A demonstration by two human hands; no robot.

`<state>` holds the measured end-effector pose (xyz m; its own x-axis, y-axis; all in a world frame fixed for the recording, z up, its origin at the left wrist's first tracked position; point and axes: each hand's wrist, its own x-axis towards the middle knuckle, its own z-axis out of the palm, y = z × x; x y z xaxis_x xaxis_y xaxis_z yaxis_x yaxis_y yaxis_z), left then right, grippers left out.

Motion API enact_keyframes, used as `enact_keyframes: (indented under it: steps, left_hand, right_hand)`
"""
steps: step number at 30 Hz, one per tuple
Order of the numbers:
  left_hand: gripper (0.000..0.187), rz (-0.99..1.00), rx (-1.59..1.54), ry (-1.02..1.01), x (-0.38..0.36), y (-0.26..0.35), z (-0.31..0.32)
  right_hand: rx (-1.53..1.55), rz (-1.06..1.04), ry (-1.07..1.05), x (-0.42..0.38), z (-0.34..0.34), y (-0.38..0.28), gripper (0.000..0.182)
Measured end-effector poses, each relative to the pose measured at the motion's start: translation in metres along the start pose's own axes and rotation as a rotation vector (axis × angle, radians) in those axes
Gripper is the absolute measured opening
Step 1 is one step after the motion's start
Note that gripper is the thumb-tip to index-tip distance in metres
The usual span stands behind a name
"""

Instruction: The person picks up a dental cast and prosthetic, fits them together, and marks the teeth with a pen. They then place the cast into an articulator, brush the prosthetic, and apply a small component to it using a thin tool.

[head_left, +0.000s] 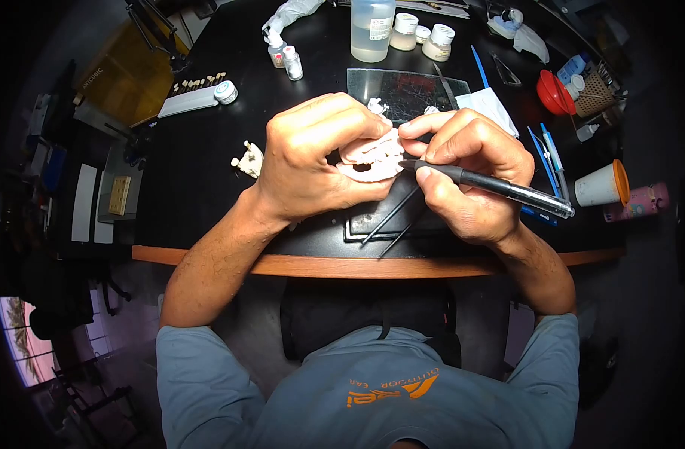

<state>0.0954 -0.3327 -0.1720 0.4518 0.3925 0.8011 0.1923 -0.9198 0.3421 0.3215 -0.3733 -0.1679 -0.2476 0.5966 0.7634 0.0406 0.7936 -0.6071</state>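
My left hand point(301, 150) is closed around a pale pinkish dental model point(383, 166), its thumb and fingers wrapping the outer sides. A dark gap shows through the model's middle. In my right hand point(481, 168) is a black pen point(507, 188), gripped between thumb and fingers. The pen's tapered tip meets the right edge of the model, and the right fingertips sit close against it. Beyond my left wrist, a cream-coloured cast piece point(248, 160) with small raised posts lies on the black table.
A dark glass plate point(357, 84) lies behind my hands, with a large clear bottle point(368, 45) and several jars point(436, 46) beyond. Left stands a shade-tab tray point(185, 102). Right are a red bowl point(552, 93) and a white cup point(595, 188). A wooden edge point(342, 267) fronts the table.
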Motion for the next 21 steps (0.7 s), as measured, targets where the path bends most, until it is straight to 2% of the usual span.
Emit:
enact_keyframes:
  steps: [2, 6, 8, 11, 21]
  left_hand:
    - [0.036, -0.012, -0.024, 0.045, 0.0012, 0.0003, 0.0034]
    - [0.038, -0.018, -0.016, 0.013, 0.0013, -0.0003, 0.0013]
    - [0.042, -0.032, -0.002, -0.043, 0.0009, 0.0014, -0.0025]
    - [0.040, -0.048, 0.002, -0.053, 0.0008, 0.0027, -0.0025]
    - [0.039, -0.063, 0.013, -0.072, -0.0002, 0.0017, -0.0018]
  right_hand:
    - [-0.008, -0.017, -0.003, 0.0005, 0.0001, -0.0004, 0.017]
    - [-0.067, -0.055, -0.032, 0.0023, -0.0003, -0.0020, 0.017]
    - [-0.073, -0.039, -0.033, 0.0016, -0.0001, -0.0025, 0.016]
    - [-0.059, 0.023, -0.022, -0.0012, 0.0018, -0.0048, 0.016]
    - [-0.075, 0.046, -0.051, -0.0016, 0.0008, -0.0054, 0.016]
